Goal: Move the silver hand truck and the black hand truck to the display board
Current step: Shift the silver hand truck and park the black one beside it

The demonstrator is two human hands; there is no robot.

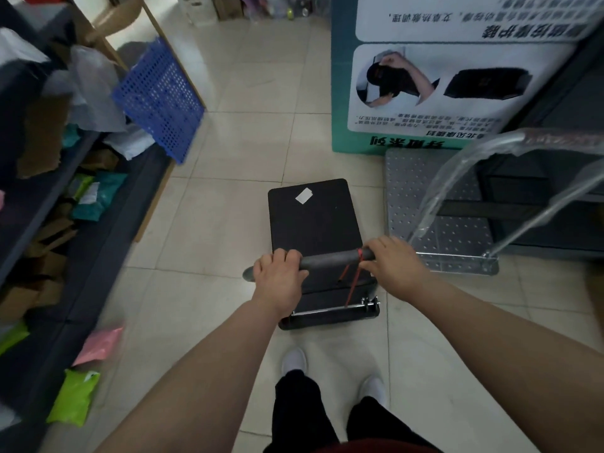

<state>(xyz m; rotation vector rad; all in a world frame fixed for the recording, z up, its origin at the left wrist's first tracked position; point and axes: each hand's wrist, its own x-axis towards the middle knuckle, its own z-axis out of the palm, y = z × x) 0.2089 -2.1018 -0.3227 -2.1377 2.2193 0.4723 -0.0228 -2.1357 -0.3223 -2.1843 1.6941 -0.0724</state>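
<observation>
Gripping the black hand truck (315,220)'s round foam bar: left hand (277,278), right hand (390,268).

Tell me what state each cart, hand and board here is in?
Black flat-deck hand truck: handle up, deck bare except a white label.
Silver perforated metal hand truck: parked against board, unheld.
Teal display board: standing on floor.
Left hand: gripping handle.
Right hand: gripping handle.
</observation>
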